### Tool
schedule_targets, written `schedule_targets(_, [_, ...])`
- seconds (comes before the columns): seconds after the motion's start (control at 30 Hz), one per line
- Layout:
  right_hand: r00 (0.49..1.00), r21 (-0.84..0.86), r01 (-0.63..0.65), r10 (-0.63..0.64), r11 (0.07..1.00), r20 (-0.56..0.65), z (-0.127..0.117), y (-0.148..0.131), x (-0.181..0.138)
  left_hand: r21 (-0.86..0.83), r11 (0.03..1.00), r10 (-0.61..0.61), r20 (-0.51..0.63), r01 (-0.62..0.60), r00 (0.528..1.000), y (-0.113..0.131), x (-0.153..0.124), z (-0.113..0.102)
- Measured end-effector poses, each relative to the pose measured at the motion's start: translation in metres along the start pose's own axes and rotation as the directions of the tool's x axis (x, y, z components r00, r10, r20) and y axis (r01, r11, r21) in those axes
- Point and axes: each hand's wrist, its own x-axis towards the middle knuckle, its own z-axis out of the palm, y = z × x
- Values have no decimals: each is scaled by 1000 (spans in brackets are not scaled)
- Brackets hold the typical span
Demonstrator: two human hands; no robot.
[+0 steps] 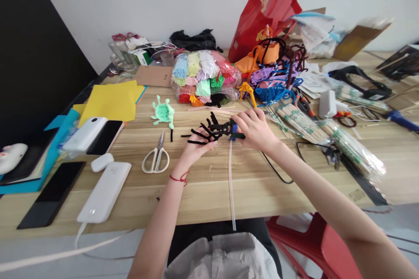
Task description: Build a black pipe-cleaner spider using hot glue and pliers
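Observation:
My left hand (195, 149) is closed under a black pipe-cleaner figure (209, 131) with several legs sticking out, holding it above the wooden table (203, 183). My right hand (255, 128) is closed on a glue gun (236, 133) with a blue and dark body, its tip against the black figure. A long clear glue stick (231, 178) runs from the gun toward me. White-handled scissors (156, 157) lie to the left of my left hand. A mint-green pipe-cleaner figure (163, 113) lies further back on the left.
A bag of coloured pipe cleaners (203, 76) and a red bag (262, 13) stand at the back. Bundles of wooden sticks (327, 133) lie on the right. Yellow paper (109, 100), phones (54, 192), power banks (104, 192) lie left. A red chair (314, 239) is below right.

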Motion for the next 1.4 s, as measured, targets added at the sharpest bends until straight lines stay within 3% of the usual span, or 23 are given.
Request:
schedule_targets(0.43, [998,32,-60,59,998,38,-4,1,-6,-125,992,6,0,-5,1000,-1,-2,3])
schedule_targets(0.83, [991,87,-135,135,987,0,-3,-3,-9,-133,991,21,3,-20,1000,-10,3,1])
schedule_targets(1.03, [939,240,-279,316,930,-135,0,0,-13,-181,983,-6,-11,4,1000,-9,5,1])
schedule_targets(1.23, [915,326,-314,376,892,-147,-3,2,-17,-241,970,-32,15,34,999,-4,2,1])
schedule_targets(1.4, [909,352,-330,395,876,-131,-2,4,-22,-330,943,8,113,30,994,-2,-2,-4])
